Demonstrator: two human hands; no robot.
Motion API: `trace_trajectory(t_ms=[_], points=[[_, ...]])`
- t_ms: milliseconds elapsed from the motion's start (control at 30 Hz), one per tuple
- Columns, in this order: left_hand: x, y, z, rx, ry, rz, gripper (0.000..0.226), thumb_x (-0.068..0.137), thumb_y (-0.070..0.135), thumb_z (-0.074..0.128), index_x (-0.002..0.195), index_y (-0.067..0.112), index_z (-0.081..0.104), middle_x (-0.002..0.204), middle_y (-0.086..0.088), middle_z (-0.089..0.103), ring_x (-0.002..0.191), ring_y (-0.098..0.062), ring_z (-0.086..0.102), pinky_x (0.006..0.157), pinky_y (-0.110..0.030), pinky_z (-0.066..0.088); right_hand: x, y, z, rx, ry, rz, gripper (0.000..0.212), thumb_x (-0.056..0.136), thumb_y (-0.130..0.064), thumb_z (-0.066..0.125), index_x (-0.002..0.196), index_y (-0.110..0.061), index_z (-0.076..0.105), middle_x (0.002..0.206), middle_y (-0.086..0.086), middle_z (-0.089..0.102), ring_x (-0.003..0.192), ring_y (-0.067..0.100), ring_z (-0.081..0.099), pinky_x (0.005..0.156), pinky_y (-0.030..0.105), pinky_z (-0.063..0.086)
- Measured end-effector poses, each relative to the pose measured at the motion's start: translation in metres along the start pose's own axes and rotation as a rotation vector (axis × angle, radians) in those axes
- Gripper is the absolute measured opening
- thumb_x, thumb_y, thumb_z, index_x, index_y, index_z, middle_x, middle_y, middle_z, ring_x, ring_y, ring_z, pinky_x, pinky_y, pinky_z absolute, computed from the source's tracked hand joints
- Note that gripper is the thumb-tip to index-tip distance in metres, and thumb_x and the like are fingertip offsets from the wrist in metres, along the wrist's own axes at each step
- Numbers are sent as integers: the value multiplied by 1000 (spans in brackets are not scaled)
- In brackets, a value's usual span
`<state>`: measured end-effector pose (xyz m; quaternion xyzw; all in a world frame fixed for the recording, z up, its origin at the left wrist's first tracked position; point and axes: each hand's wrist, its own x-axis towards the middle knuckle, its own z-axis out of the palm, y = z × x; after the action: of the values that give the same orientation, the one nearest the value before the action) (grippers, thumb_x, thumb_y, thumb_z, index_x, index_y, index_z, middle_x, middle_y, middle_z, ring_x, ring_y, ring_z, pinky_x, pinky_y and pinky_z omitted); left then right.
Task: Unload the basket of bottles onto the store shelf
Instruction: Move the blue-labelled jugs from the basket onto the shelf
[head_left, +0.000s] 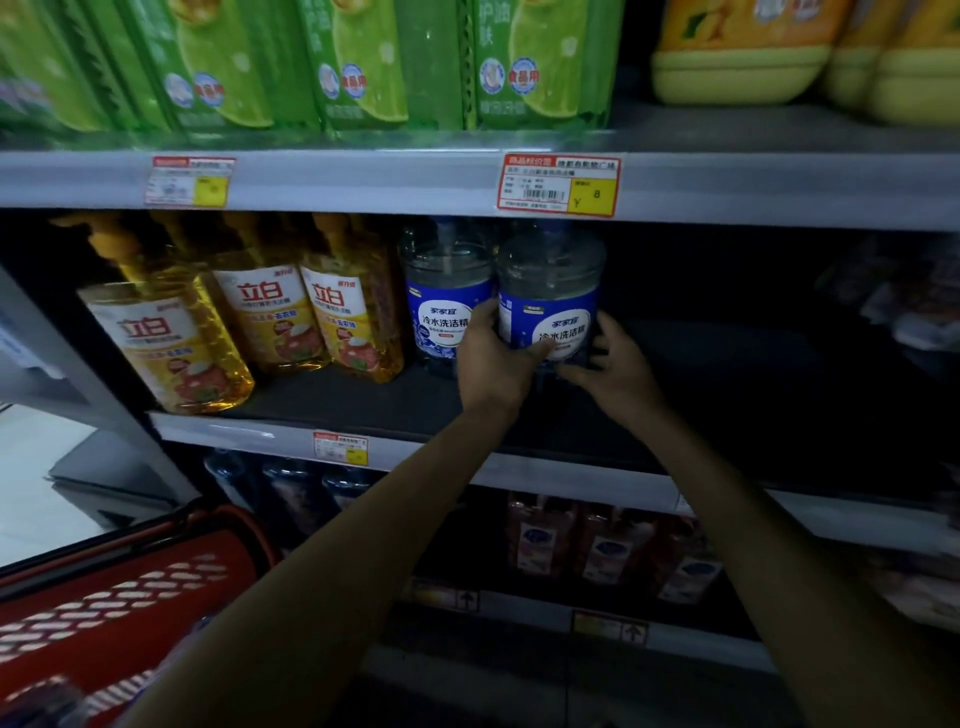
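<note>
- The clear bottle (550, 280) with a blue label was upright on the middle shelf (363, 400). Its base was hidden behind both hands, so contact with the shelf could not be confirmed.
- A second blue-labelled bottle (447, 291) stood just beside it, on its left.
- The left hand (493, 358) held the clear bottle's left side, grip curled round the label with the thumb across the front.
- The right hand (610, 364) held the lower right side, grip curled round the bottle.
- Three yellow bottles (270, 322) stood further left on the same shelf.
- The red basket (104, 613) sat lower left, below that shelf; its contents could not be made out.
</note>
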<state>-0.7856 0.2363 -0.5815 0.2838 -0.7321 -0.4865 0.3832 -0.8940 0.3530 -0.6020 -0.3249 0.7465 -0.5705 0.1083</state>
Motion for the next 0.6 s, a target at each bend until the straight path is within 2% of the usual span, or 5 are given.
trace_trajectory(t_ms=[67,200,300,467,600], points=[[-5,3,-12,41,-81,7,65,73,12,92,130,11,61,124,-4,73,109,-15,70,95,-44,60,-13,-4,2,-22,21,55,89,78,-5,85,153,-23,41,123,1,62,112,19,63,97,43,56],[-19,7,-44,149,-235,35,54,83,9,84,131,13,60,116,4,66,112,-16,63,102,-47,55,-40,-20,3,-62,25,96,91,77,-4,86,154,-19,40,130,4,58,115,21,60,97,38,52],[-30,14,-72,300,-303,92,55,89,23,79,139,21,57,133,1,66,120,-18,64,103,-46,54,-61,-41,5,-120,18,70,89,79,-13,87,154,-21,40,139,4,56,127,24,57,105,44,50],[-50,29,-128,625,-386,198,67,92,42,72,152,30,45,147,-4,53,131,-26,56,99,-43,53,-95,-80,22,-244,-49,-24,84,85,-19,84,155,-18,38,152,4,48,133,15,48,101,26,40],[-69,31,-188,758,-389,215,65,91,51,68,149,34,43,148,1,50,131,-26,53,95,-42,53,-114,-112,52,-374,-145,-122,87,85,-32,83,157,-20,35,159,7,39,144,28,40,115,45,40]])
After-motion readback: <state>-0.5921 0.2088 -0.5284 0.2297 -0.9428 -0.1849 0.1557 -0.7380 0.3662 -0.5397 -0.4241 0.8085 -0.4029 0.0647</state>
